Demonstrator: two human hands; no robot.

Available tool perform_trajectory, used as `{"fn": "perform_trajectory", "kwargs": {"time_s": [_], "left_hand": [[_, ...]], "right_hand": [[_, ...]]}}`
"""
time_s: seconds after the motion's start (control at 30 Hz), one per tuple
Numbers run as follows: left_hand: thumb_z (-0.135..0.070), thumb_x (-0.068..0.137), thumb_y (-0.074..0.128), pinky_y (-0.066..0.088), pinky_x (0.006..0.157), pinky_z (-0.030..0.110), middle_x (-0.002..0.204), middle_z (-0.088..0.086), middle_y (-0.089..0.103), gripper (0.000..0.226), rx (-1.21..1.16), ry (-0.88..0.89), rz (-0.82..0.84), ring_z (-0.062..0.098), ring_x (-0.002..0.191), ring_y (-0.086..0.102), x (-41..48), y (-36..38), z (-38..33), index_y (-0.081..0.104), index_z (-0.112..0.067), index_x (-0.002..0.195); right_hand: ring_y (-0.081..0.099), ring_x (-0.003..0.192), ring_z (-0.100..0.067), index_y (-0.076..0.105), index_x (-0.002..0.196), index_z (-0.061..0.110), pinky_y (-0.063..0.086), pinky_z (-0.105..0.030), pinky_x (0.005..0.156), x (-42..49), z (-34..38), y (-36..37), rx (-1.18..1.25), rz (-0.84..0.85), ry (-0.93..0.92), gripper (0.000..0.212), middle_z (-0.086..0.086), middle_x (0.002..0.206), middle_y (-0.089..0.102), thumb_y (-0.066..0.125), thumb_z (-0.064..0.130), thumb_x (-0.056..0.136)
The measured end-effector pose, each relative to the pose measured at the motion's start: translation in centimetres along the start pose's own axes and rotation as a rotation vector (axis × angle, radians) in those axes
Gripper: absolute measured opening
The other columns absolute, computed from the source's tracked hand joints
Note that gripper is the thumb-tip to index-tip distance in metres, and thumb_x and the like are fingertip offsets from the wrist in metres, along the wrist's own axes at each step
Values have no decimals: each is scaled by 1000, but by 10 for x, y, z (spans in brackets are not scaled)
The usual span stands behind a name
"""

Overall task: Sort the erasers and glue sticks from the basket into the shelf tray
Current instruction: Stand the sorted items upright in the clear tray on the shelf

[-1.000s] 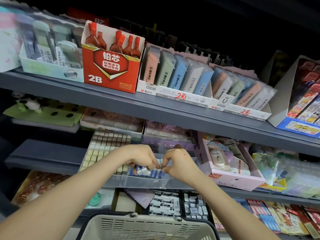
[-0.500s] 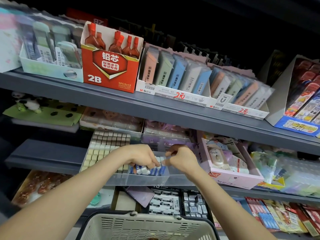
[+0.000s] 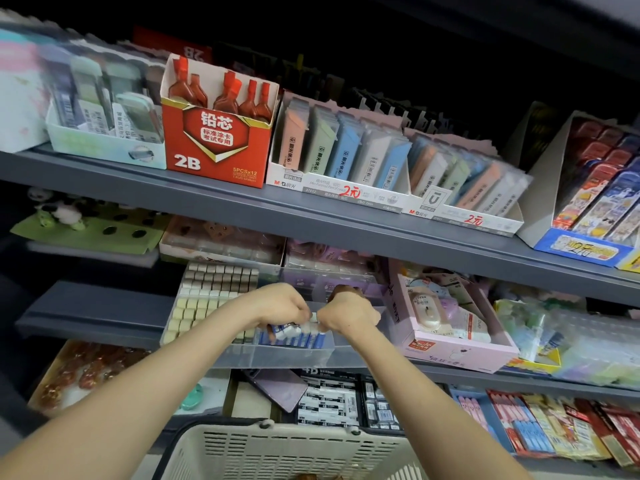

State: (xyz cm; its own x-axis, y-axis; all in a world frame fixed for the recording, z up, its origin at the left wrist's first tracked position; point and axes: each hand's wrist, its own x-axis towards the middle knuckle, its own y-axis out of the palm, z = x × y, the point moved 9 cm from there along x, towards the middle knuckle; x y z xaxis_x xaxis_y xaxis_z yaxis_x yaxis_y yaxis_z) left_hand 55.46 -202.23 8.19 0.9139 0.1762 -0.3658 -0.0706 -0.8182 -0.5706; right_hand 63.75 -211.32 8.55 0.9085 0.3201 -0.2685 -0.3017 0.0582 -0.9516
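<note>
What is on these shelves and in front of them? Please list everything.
tray: one, clear, middle shelf
glue sticks: several, blue with white caps, tray's front compartment
small block erasers: many, cream and brown, tray's left part
2B lead box: one, red, top shelf
lead packs: many, pastel, top shelf, right of that box
pink box: one, middle shelf, right of tray
basket: one, cream, bottom centre
left hand, right hand: over the tray, fingers curled on glue sticks

I record a long grey metal upper shelf [image 3: 207,199] crossing the view and sloping down to the right. A matching grey middle shelf [image 3: 86,317] sits beneath it. The dark back recess [image 3: 433,46] above the top row is unlit. Light reaches the shelf fronts only.
</note>
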Motion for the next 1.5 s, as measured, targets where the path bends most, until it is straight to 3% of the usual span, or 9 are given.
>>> {"fn": "perform_trajectory", "kwargs": {"time_s": [0.13, 0.3, 0.53, 0.73, 0.9, 1.03, 1.2, 1.37, 1.5], "left_hand": [[-23, 99, 47, 25, 31, 15, 86, 5, 55, 23, -346, -82, -218, 7, 37, 53, -24, -24, 10, 66, -9, 103], [-8, 100, 41, 25, 32, 15, 66, 10, 59, 20, -869, -108, -247, 14, 41, 55, -59, -15, 20, 60, -3, 105], [-10, 95, 50, 23, 29, 14, 58, 9, 59, 11, -1074, -69, -180, 14, 37, 49, -97, 1, 20, 58, -2, 95], [-14, 96, 52, 24, 31, 13, 59, 9, 59, 15, -1058, -61, -249, 13, 41, 50, -117, -8, 31, 61, -3, 95], [-18, 99, 45, 31, 32, 14, 71, 13, 57, 27, -1276, -160, -415, 17, 52, 55, -127, -31, 68, 59, 3, 87], [-3, 95, 46, 47, 44, 17, 96, 20, 56, 16, -1428, -133, -365, 23, 76, 58, -129, -41, 70, 56, 7, 103], [13, 90, 42, 55, 55, 20, 105, 25, 59, 23, -1349, -104, -341, 28, 85, 64, -128, -47, 69, 54, 10, 109], [2, 86, 57, 53, 53, 18, 95, 20, 71, 19, -1177, -96, -377, 21, 76, 71, -125, -49, 69, 63, 7, 104], [-12, 76, 65, 51, 52, 17, 97, 15, 73, 33, -1103, -107, -372, 18, 77, 70, -124, -47, 66, 65, 0, 106]], "right_hand": [[59, 103, -22, 60, 95, 23, 41, -33, 93, -19, -8, -19, 83, -83, -96, 25, 4, 105, 65, 69, 36, 76], [57, 78, -1, 64, 84, 28, 46, -20, 79, -81, 9, -41, 831, -103, -515, 13, 12, 88, 65, 68, 16, 84], [54, 78, 0, 62, 96, 37, 41, -10, 69, -136, 38, -32, 776, -57, -804, 29, 18, 95, 63, 69, 11, 84], [56, 71, 2, 64, 89, 32, 47, -15, 71, -129, 33, -34, 971, -77, -703, 25, 11, 82, 67, 69, 8, 84], [53, 69, 3, 69, 106, 15, 40, -5, 67, -97, 38, -42, 639, -159, -670, 21, 13, 82, 60, 63, 8, 87], [52, 74, -1, 68, 112, 11, 38, -5, 68, -83, 71, -18, 303, 12, -777, 28, 4, 93, 62, 67, 8, 84], [53, 67, 0, 69, 99, 8, 45, -7, 66, -65, 85, 7, 320, 143, -761, 23, 11, 76, 57, 74, 1, 77], [55, 77, -10, 65, 70, 23, 48, -22, 75, -60, 87, 22, 309, 84, -797, 20, 7, 81, 56, 76, 8, 77], [55, 84, -13, 71, 71, 26, 47, -30, 81, -55, 86, 22, 284, -2, -813, 10, 12, 80, 55, 79, 20, 72]]}}
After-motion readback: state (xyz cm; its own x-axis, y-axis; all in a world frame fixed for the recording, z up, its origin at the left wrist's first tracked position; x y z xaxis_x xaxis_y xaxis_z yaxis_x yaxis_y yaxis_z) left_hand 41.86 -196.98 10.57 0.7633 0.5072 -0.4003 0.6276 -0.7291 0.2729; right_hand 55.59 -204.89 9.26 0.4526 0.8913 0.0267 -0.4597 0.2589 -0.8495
